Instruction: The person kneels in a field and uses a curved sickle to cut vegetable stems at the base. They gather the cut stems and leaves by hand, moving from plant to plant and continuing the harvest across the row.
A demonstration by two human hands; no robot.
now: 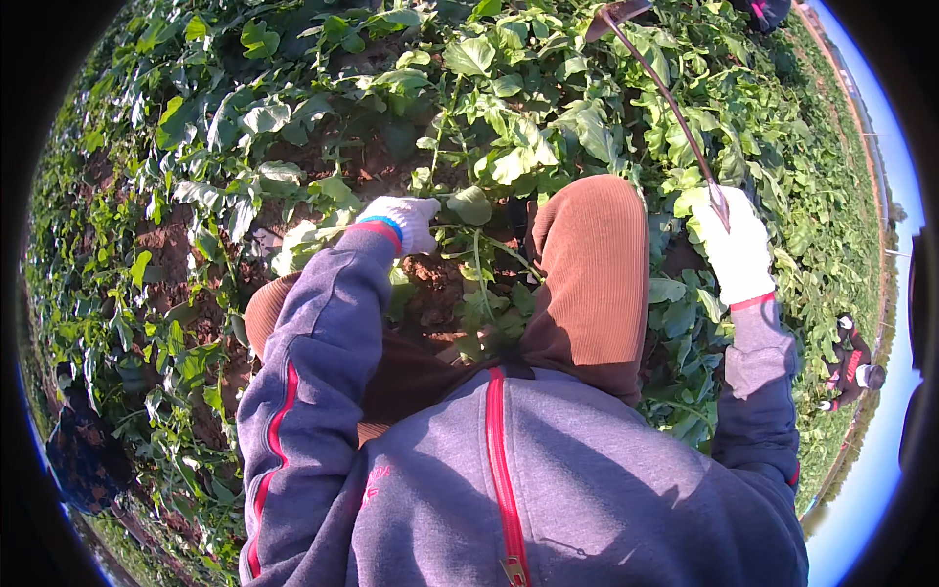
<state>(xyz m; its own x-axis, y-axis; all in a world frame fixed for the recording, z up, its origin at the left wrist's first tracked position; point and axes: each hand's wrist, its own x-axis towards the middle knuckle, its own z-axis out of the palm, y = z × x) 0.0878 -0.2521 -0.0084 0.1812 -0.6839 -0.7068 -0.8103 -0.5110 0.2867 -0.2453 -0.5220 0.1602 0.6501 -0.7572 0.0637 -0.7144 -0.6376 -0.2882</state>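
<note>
My left hand point(408, 222), in a white knitted glove with a blue edge at the cuff, is at a leafy green plant point(469, 205) between my knees. Its fingers look curled around a stem, but the grip is partly hidden. Out to the right, my right hand point(733, 242), also gloved in white, is closed on the handle of a small hoe point(686, 132). The hoe's thin dark shaft runs up and left from the hand, with its metal blade point(618, 16) raised at the top edge of the view. Reddish-brown soil point(434, 290) shows below my left hand.
Dense leafy crop plants point(293, 117) surround my bent knees. A person point(857, 367) in dark clothing is far off at the right. A dark patterned object point(88, 455) lies at the lower left, and a dark shape point(766, 11) with pink shows at the top right.
</note>
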